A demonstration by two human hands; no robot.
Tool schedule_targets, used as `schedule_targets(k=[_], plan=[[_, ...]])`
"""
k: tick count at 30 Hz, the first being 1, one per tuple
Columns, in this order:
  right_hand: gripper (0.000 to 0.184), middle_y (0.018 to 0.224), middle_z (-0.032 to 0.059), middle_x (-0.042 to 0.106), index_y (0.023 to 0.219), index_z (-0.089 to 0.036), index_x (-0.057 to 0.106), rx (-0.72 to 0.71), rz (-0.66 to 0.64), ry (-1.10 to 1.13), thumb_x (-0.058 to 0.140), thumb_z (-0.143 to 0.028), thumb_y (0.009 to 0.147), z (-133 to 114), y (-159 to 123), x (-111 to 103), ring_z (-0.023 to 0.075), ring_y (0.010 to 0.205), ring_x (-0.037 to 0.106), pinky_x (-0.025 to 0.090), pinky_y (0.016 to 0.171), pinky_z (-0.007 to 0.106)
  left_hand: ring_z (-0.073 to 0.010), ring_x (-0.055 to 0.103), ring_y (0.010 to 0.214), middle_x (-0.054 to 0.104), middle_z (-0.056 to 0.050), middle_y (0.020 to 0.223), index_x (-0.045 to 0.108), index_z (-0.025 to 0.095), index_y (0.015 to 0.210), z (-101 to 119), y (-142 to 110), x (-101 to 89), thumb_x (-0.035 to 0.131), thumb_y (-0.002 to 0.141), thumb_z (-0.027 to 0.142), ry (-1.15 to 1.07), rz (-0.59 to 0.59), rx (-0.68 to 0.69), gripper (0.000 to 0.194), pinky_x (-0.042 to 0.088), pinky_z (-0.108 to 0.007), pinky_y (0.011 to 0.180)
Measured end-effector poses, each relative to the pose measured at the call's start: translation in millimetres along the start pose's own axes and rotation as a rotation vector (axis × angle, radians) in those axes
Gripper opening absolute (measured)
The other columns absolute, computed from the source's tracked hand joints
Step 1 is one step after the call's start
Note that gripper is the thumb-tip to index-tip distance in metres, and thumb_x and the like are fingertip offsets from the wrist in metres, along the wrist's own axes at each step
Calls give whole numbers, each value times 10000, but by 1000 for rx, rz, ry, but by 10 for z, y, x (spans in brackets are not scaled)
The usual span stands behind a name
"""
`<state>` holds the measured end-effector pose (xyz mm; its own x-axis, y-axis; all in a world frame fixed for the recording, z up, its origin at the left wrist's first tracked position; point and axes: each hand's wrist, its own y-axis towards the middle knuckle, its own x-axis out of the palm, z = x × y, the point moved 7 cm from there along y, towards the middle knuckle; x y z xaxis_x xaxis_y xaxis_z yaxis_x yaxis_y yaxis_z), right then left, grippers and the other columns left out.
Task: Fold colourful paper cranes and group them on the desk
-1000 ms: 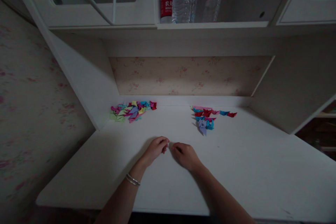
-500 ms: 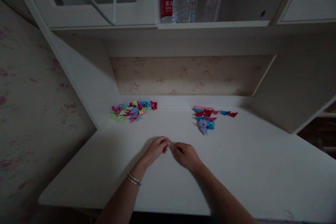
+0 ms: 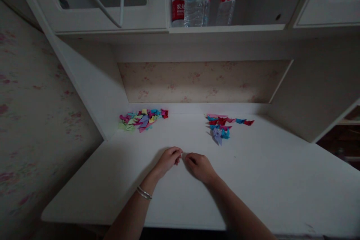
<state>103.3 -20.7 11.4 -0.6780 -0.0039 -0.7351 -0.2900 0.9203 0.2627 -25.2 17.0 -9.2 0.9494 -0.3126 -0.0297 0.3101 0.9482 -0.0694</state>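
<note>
My left hand (image 3: pixel 169 158) rests on the white desk with its fingers curled and closed; a metal bangle (image 3: pixel 144 192) circles that wrist. Just to its right, my right hand (image 3: pixel 201 165) lies closed in a loose fist, a small gap between the two. Nothing shows in either hand. Beyond my left hand, a pile of folded paper pieces (image 3: pixel 144 119) in pink, green, yellow, blue and purple lies near the back edge. Past my right hand is a looser group of folded paper figures (image 3: pixel 222 121), with a lavender one (image 3: pixel 217 135) nearest me.
The white desk (image 3: pixel 270 183) has a side panel (image 3: pixel 84 78) at left and another (image 3: pixel 315 82) at right. Overhead, a shelf holds several plastic bottles (image 3: pixel 194 3). A white cable (image 3: pixel 97 0) hangs before the left cabinet door.
The view has shifted very slightly. Both hands and the paper pieces stay where they were.
</note>
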Motion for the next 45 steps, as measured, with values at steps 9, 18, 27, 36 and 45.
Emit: schedule_targets(k=[9,18,27,36,45], plan=[[296,872,41,700,882,-214,681,45,-30,-5,393,-280,902,-25,-15,-12,167,798,620,418,751,239,-85,465,519,535,17,653,602,139,801,-14,9,-4,529,742,355,20,-11,21,236,339,-221,480],[280,849,30,701,859,-219,683,39,-1,-14,411,-272,896,1,-57,-25,152,775,620,413,737,225,-82,449,511,525,23,651,593,132,822,-5,0,20,532,743,366,28,-13,26,254,338,-219,474],[289,827,30,704,870,-220,688,27,25,13,406,-278,900,-3,-54,-40,149,739,620,407,701,220,-87,466,525,536,23,655,604,145,819,-42,20,-3,537,741,366,33,-2,22,244,349,-219,485],[281,821,25,700,851,-216,681,18,10,-2,411,-275,902,-21,-54,-47,146,745,617,405,702,219,-88,463,518,541,19,643,608,142,804,1,-5,14,542,724,366,27,0,2,247,339,-223,486],[287,802,27,694,842,-213,677,16,26,12,407,-284,907,-12,-51,-44,148,723,614,408,679,220,-87,460,507,536,21,632,603,141,806,1,-9,15,528,742,375,56,-10,11,254,338,-222,483]])
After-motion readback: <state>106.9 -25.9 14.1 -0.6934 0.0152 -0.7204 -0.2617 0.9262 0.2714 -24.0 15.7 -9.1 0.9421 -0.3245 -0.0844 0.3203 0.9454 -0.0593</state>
